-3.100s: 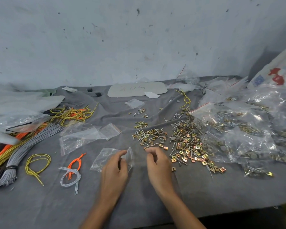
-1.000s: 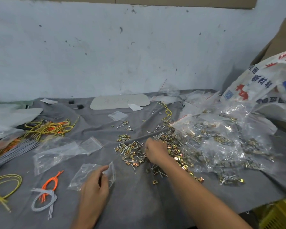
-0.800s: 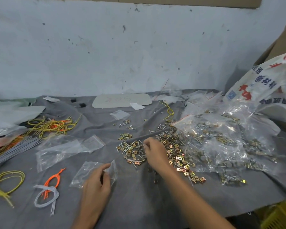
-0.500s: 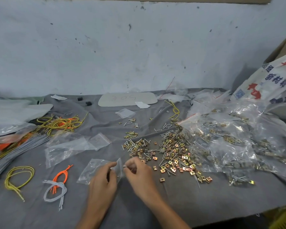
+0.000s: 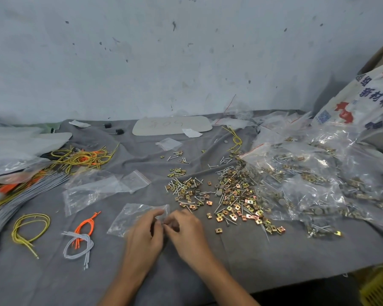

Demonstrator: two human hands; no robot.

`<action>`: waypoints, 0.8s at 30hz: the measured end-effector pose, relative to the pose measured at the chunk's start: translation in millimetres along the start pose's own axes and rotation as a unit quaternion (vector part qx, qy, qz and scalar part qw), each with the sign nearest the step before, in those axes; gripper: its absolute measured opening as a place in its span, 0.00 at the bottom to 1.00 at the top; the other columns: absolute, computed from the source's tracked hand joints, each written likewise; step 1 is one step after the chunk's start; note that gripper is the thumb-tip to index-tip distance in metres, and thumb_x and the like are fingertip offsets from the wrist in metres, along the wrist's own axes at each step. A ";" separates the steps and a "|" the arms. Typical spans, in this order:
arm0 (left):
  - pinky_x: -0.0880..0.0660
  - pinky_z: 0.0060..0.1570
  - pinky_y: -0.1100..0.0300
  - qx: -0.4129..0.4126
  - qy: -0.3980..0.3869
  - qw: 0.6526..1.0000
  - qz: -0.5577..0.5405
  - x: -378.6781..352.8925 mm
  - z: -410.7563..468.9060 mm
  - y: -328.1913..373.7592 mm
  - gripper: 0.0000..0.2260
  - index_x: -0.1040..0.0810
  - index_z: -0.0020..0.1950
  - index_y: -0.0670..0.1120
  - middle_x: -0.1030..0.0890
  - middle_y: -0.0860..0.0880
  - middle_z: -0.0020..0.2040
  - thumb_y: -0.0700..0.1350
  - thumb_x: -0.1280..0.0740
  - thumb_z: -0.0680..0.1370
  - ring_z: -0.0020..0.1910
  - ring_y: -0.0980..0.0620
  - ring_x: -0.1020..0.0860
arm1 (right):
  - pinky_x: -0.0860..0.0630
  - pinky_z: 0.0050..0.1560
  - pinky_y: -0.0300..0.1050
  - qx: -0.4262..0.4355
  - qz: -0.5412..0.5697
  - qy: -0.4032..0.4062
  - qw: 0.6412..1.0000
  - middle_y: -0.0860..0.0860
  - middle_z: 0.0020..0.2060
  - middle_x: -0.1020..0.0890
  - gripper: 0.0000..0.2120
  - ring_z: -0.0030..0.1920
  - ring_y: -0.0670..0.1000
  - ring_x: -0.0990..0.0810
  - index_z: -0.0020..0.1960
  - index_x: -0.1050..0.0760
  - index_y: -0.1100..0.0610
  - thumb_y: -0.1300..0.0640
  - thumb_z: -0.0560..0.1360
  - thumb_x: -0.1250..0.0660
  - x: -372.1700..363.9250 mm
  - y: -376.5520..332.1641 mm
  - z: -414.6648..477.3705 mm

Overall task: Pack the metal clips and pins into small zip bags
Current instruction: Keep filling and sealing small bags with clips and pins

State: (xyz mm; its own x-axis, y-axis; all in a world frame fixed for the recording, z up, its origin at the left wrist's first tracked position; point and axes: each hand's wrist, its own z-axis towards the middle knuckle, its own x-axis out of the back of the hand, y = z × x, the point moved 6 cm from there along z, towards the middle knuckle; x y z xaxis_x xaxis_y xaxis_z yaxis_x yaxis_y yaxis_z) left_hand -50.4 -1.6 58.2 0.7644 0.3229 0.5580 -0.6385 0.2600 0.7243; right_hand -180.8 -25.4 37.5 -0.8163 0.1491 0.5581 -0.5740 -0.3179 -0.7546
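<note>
Shiny brass-toned metal clips (image 5: 234, 202) lie on matt grey cloth (image 5: 252, 257) beside glossy clear plastic bags (image 5: 307, 186).

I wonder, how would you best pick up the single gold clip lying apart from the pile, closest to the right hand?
Pinch the lone clip by two opposite edges, coming straight down from above: it seems to lie flat on the grey cloth with bare cloth all round, so nothing blocks the fingertips.

You can pass over the bare cloth (image 5: 274, 257) at near right. Ahead right, loose clips and pins (image 5: 232, 199) scatter up against the filled bags (image 5: 307, 173). Ahead left sit empty bags (image 5: 93, 191) and cord loops (image 5: 31, 226); the small zip bag (image 5: 131, 215) lies dead ahead.
</note>
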 end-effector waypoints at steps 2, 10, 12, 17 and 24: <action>0.24 0.57 0.50 0.006 0.000 1.000 0.000 -0.3 0.4 -1.1 0.14 0.19 0.60 0.46 0.16 0.51 0.52 0.33 0.34 0.78 0.52 0.49 0.19 | 0.26 0.52 0.48 0.014 -0.028 -0.030 0.999 0.48 0.45 0.25 0.07 0.49 0.49 0.25 0.52 0.18 0.52 0.51 0.78 0.32 -4.2 -0.5 -0.2; 0.28 0.53 0.59 0.028 0.015 0.999 0.000 0.3 2.8 -8.7 0.13 0.19 0.58 0.50 0.17 0.57 0.52 0.35 0.34 0.79 0.53 0.55 0.20 | 0.28 0.54 0.47 0.030 -0.052 -0.073 0.996 0.49 0.47 0.24 0.11 0.51 0.51 0.26 0.54 0.18 0.51 0.51 0.79 0.37 -11.0 -1.6 -1.5; 0.26 0.53 0.57 0.031 0.015 0.999 -0.001 0.7 2.9 -9.6 0.13 0.19 0.58 0.51 0.18 0.58 0.51 0.35 0.34 0.79 0.52 0.55 0.20 | 0.26 0.54 0.47 0.013 -0.001 -0.050 0.999 0.48 0.46 0.23 0.09 0.49 0.49 0.23 0.53 0.18 0.51 0.52 0.77 0.34 -6.6 -1.5 -0.3; 0.24 0.51 0.53 0.029 0.000 1.000 0.007 0.4 4.0 -9.7 0.14 0.20 0.58 0.53 0.17 0.58 0.49 0.36 0.34 0.79 0.49 0.53 0.19 | 0.23 0.51 0.41 -0.003 0.045 -0.058 0.997 0.46 0.46 0.20 0.07 0.46 0.44 0.20 0.52 0.17 0.51 0.57 0.76 0.32 1.1 2.7 4.2; 0.28 0.45 0.69 0.047 -0.008 0.998 -0.039 -2.5 5.0 -17.0 0.14 0.18 0.55 0.54 0.17 0.61 0.43 0.36 0.31 0.78 0.42 0.62 0.20 | 0.23 0.47 0.39 -0.007 -0.028 -0.012 1.000 0.43 0.43 0.17 0.04 0.43 0.43 0.20 0.49 0.19 0.49 0.56 0.78 0.32 45.7 18.1 105.0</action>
State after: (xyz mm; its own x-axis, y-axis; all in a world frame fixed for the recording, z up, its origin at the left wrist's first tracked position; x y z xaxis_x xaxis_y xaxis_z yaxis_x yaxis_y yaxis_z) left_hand -41.0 -11.4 46.5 0.8130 0.2909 0.5045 -0.5669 0.1974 0.7997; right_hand -221.7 -122.6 85.7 -0.7816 0.1432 0.6072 -0.6191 -0.2969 -0.7270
